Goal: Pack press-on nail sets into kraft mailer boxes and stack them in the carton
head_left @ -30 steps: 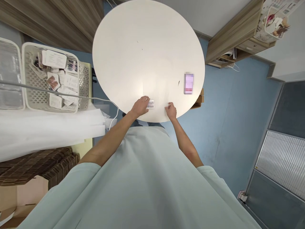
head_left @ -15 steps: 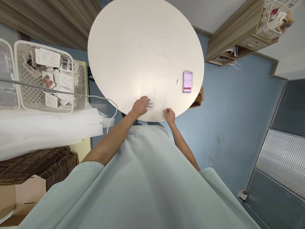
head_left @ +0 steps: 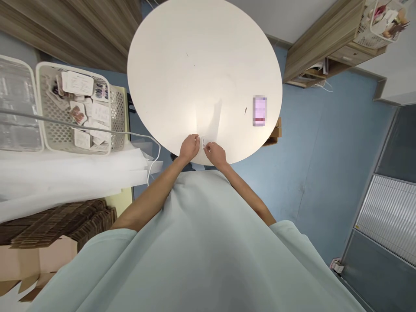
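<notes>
Both my hands are close together over the near edge of the round white table. Between them is a small clear pack, seen narrow and tilted; its contents are too small to make out now. My right hand pinches at the pack's lower end, and a small whitish bit shows by its curled fingers. My left hand is closed just left of the pack, thumb and fingers together. A pale speck shows at its fingertips, too small to name.
A phone-like pixelated rectangle lies on the table at right. On the left stand a white basket of small cards and packs, white foam sheets and stacked brown cardboard. A cable crosses there.
My right hand has moved left to the pack. The pack, flat under my left fingers before, is now turned narrow between both hands. My left fingers have closed.
</notes>
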